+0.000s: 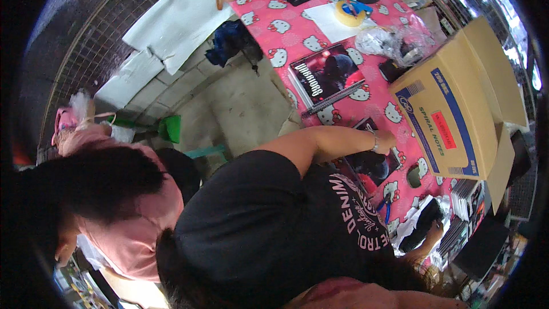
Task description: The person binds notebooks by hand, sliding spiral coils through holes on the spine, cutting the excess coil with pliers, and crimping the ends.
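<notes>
Lowest in view, a bare forearm (400, 298) coming in along the bottom edge, and above its far end the right hand (433, 233) – fingers bent against a black flat thing (414, 236), though cannot tell whether truly gripped or only touched; left hand not seen. Lies just to the hand's left, touching it, at the near right corner of the pink patterned table (274, 46). Probably a dark-covered notebook, so judged light, stiff in the cover, a little slick – best pinched at a free edge, away from any wire binding. Just beyond, stacked spiral notebooks (461, 203) on edge, and blue-handled pliers (386, 209) to the left. Between, a co-worker in a black shirt (269, 229), braceleted hand (384, 140) resting on another dark notebook (372, 166). Farther on, a large cardboard box (452, 114), a third notebook (327, 77) lying flat, then a roll of tape (350, 12) near the far end.
</notes>
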`<state>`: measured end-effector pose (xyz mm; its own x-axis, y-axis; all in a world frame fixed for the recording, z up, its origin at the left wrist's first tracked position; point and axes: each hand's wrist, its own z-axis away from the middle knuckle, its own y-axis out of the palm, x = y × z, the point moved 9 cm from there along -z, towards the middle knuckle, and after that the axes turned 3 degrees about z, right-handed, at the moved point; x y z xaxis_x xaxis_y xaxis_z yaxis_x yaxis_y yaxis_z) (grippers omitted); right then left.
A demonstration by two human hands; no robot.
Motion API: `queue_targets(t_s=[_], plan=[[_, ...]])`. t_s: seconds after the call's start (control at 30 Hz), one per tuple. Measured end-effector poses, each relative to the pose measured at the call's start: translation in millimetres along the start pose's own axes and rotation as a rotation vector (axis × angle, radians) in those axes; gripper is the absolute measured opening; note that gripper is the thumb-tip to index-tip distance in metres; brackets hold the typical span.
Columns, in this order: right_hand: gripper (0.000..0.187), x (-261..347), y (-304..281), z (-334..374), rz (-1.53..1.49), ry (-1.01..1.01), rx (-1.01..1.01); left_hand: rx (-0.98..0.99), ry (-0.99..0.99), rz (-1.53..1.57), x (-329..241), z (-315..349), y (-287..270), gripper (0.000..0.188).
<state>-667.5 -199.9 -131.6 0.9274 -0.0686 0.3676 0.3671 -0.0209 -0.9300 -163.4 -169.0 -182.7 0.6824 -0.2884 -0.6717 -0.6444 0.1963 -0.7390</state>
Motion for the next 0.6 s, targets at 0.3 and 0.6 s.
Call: queue_targets(t_s=[0.3,0.6], plan=[[0.034,86.1,22.0,25.4,0.293,0.020,-0.147,-0.152,0.127,-0.008,-79.3,47.7,-115.0,0.032],[0.038,78.2,28.3,7.5,0.233,-0.142,-0.127,-0.292,0.379,-0.278,-122.5,92.5,-113.0,0.032]])
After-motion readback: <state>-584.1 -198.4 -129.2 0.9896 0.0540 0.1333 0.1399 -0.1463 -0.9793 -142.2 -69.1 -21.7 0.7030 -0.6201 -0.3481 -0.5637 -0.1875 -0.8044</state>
